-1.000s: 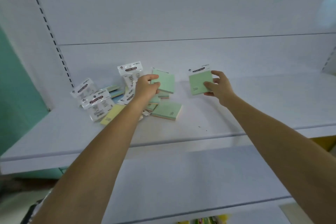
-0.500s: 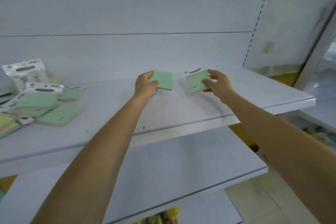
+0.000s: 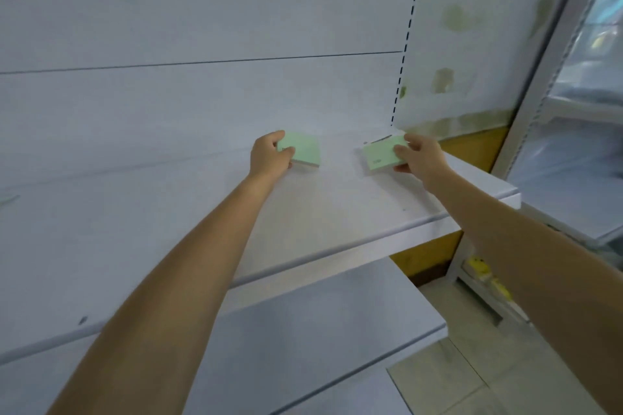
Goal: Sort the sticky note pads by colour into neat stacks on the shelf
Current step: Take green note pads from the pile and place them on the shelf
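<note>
My left hand [image 3: 269, 158] grips a green sticky note pad [image 3: 303, 152] by its left edge, low over the white shelf [image 3: 303, 212] near the back panel. My right hand [image 3: 419, 155] holds a second green sticky note pad [image 3: 382, 155], still in its clear pack with a white header, by its right side. That pad is tilted and sits close to the shelf's right end. The two pads are apart, about a pad's width between them. The pile of other pads is out of view to the left.
A slotted upright [image 3: 404, 54] marks the shelf's right end, with a stained white wall [image 3: 472, 44] beyond. A lower white shelf [image 3: 320, 330] juts out beneath. A metal-framed unit [image 3: 556, 111] stands at right, with yellow items [image 3: 482, 269] low beside it.
Both hands carried their green pads to the right along the shelf, away from the pile, which has left the view. The hands now sit near the shelf's right end.
</note>
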A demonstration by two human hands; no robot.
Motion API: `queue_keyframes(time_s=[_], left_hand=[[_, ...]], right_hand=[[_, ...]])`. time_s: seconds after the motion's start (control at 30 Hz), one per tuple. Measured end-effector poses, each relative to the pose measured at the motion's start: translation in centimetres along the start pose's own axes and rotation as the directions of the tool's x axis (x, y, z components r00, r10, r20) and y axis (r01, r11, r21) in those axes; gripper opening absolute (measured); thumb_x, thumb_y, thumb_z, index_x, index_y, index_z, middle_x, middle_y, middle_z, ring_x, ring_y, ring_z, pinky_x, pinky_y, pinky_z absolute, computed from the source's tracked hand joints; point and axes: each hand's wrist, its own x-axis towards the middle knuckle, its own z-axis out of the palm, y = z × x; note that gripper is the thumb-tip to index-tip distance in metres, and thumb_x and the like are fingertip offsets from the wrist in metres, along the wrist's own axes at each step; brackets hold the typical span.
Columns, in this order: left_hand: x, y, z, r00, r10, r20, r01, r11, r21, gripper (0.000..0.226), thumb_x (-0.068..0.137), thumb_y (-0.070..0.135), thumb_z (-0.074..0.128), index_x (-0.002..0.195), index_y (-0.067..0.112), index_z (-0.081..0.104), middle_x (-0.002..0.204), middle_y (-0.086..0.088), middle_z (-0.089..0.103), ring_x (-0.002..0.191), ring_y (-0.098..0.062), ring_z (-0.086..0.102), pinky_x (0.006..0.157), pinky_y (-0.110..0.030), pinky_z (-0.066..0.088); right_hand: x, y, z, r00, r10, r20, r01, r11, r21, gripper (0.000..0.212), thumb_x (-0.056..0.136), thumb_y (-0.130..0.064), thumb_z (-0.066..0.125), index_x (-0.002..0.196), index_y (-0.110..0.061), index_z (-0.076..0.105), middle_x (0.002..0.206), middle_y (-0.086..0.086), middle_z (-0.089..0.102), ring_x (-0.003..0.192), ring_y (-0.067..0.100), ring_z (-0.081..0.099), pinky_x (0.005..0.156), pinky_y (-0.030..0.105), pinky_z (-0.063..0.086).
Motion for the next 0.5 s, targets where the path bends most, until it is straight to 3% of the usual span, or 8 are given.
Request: queue_keyframes(time_s=[0.1, 0.2, 0.27, 0.37, 0.43, 0.5], left_hand=[[2.2, 0.6, 3.7, 1.000, 0.007, 0.027, -0.006, 1.000, -0.021, 0.049, 0.084, 0.002, 0.059, 0.131, 0.000, 0.046, 0.113, -0.008, 0.047, 0.095, -0.017, 0.050, 0.083, -0.037, 0.054], [3.5, 0.8, 7.3, 0.998, -0.024, 0.051, 0.025, 0.999, -0.029, 0.050, 0.083, 0.004, 0.061, 0.131, 0.000, 0.045, 0.108, -0.005, 0.041, 0.093, -0.017, 0.049, 0.085, -0.038, 0.054], [4.4, 0.8, 9.6, 0.997, -0.032, 0.070, 0.034, 0.999, -0.035, 0.050, 0.083, 0.004, 0.061, 0.131, 0.000, 0.045, 0.109, -0.005, 0.040, 0.095, -0.017, 0.047, 0.084, -0.038, 0.054], [5.9, 0.9, 12.5, 0.995, -0.047, 0.088, 0.051, 0.998, -0.043, 0.052, 0.083, 0.004, 0.061, 0.132, 0.001, 0.043, 0.116, -0.007, 0.042, 0.092, -0.016, 0.047, 0.078, -0.034, 0.054], [6.7, 1.0, 14.4, 0.993, -0.068, 0.098, 0.072, 0.997, -0.029, 0.055, 0.082, 0.001, 0.060, 0.134, 0.000, 0.041, 0.124, -0.014, 0.045, 0.091, -0.020, 0.052, 0.079, -0.034, 0.052], [7.4, 1.0, 16.2, 0.990, -0.089, 0.105, 0.089, 0.996, 0.009, 0.058, 0.081, -0.002, 0.060, 0.135, -0.002, 0.039, 0.131, -0.019, 0.046, 0.104, -0.032, 0.057, 0.084, -0.036, 0.050]], right_hand=[[2.5, 0.1, -2.7, 0.997, 0.069, -0.028, -0.066, 0.994, 0.087, 0.043, 0.091, -0.002, 0.047, 0.133, 0.002, 0.038, 0.135, 0.021, 0.043, 0.098, 0.027, 0.052, 0.073, 0.033, 0.055], [4.8, 0.4, -5.5, 0.994, 0.112, 0.002, -0.111, 0.982, 0.151, 0.037, 0.090, 0.001, 0.042, 0.127, 0.003, 0.043, 0.127, 0.020, 0.048, 0.103, 0.028, 0.053, 0.071, 0.031, 0.056], [6.5, 0.7, -6.9, 0.993, 0.122, -0.001, -0.119, 0.970, 0.212, 0.035, 0.089, 0.003, 0.039, 0.123, 0.002, 0.045, 0.118, 0.016, 0.050, 0.104, 0.027, 0.053, 0.067, 0.027, 0.058], [9.4, 1.3, -8.3, 0.993, 0.119, 0.020, -0.120, 0.963, 0.240, 0.034, 0.088, 0.006, 0.035, 0.118, 0.001, 0.048, 0.118, 0.015, 0.052, 0.108, 0.028, 0.054, 0.076, 0.029, 0.054], [11.3, 1.4, -8.7, 0.993, 0.110, 0.038, -0.116, 0.964, 0.237, 0.030, 0.088, 0.006, 0.035, 0.114, 0.000, 0.048, 0.117, 0.014, 0.051, 0.113, 0.030, 0.053, 0.066, 0.024, 0.056], [13.2, 1.5, -8.9, 0.993, 0.105, 0.050, -0.113, 0.967, 0.228, 0.031, 0.088, 0.007, 0.036, 0.118, 0.004, 0.046, 0.126, 0.017, 0.049, 0.118, 0.032, 0.051, 0.057, 0.018, 0.056]])
